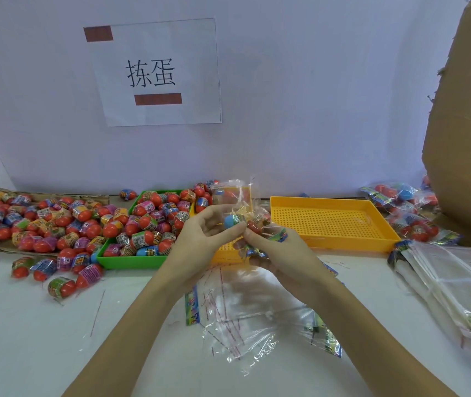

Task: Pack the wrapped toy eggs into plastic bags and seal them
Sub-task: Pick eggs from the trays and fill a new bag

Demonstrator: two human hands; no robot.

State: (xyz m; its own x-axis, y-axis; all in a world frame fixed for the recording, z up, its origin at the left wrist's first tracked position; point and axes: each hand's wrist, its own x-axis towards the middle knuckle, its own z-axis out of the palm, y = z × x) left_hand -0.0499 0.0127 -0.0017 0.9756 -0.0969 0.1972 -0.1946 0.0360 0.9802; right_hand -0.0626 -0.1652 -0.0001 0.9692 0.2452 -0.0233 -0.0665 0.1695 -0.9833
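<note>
Left hand (208, 227) is pinching a blue-ended wrapped toy egg (233, 221) between thumb and fingertips, right at the mouth of the small clear plastic bag (235, 196) that my right hand (274, 250) is gripping from below. That bag stands up in front of the yellow trays, and it looks like at least one red egg (257, 223) is already inside, though the film is so crinkled and shiny I honestly can't say how many.

So I'd call this mid-fill: blue egg going in, seal not done yet.

Stuff that could bite from here:

- The bag mouth is floppy. If my right fingers let the opening collapse, the blue egg catches on the edge and pops out onto the white table (42, 325).
- The egg wrappers are slick, so a light pinch could let it squirt sideways toward the green tray (131, 260), which is already heaped with loose eggs, and then I lose track of which one I was packing.
- The adhesive flap could stick to itself or to the egg wrap before everything is seated, giving a bad seal.
- Loose empty bags (243, 316) lie right under my wrists, easy to drag along.

The empty yellow tray (329, 222) sits just right of the hands, finished bags (400, 207) are piled beyond it near the cardboard box (469, 124).
</note>
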